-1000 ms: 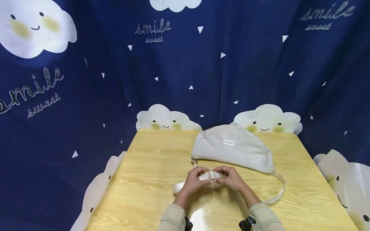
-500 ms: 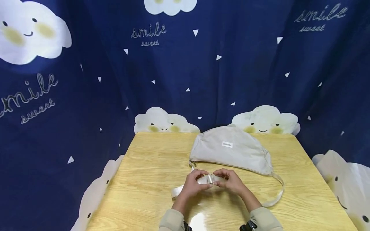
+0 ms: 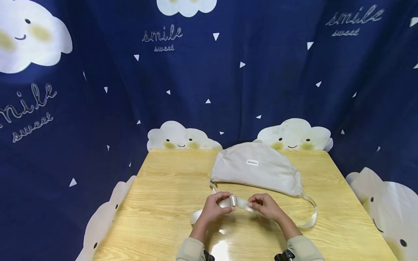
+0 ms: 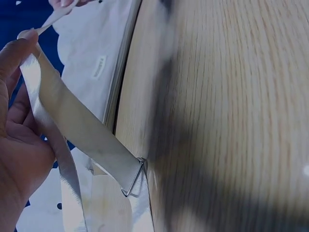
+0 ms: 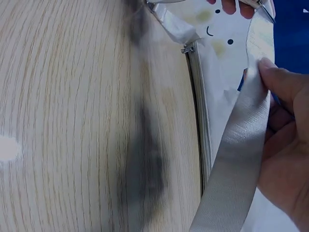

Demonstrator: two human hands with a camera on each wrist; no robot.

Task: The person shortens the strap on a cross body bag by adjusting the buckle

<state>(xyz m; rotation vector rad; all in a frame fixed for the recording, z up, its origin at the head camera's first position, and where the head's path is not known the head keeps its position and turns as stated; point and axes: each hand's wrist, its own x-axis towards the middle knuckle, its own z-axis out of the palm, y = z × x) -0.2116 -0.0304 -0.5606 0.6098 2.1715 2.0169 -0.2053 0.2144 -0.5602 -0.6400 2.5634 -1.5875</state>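
Note:
A pale cream bag (image 3: pixel 258 174) with a small white label lies on the table, its long strap (image 3: pixel 242 203) stretched between my two hands. With thumb and fingers, my left hand (image 3: pixel 212 209) pinches the strap at its metal slide buckle (image 3: pixel 233 201). To the right of the buckle, my right hand (image 3: pixel 268 208) pinches the flat webbing; in the right wrist view its thumb presses on the strap (image 5: pixel 236 140). A metal ring (image 4: pixel 136 179) joins strap pieces in the left wrist view, below the left hand (image 4: pixel 21 150).
The wood-grain table (image 3: pixel 169 181) carries the bag toward its back edge. A strap loop (image 3: pixel 311 214) curves out at the bag's right. Behind stands a dark blue curtain (image 3: pixel 196 72) with clouds. The bag's zipper pull (image 5: pixel 188 49) shows beside the strap.
My right hand has slid right along the strap, away from the buckle, so more webbing shows between the hands. The left hand stays at the buckle. The head view has shifted slightly.

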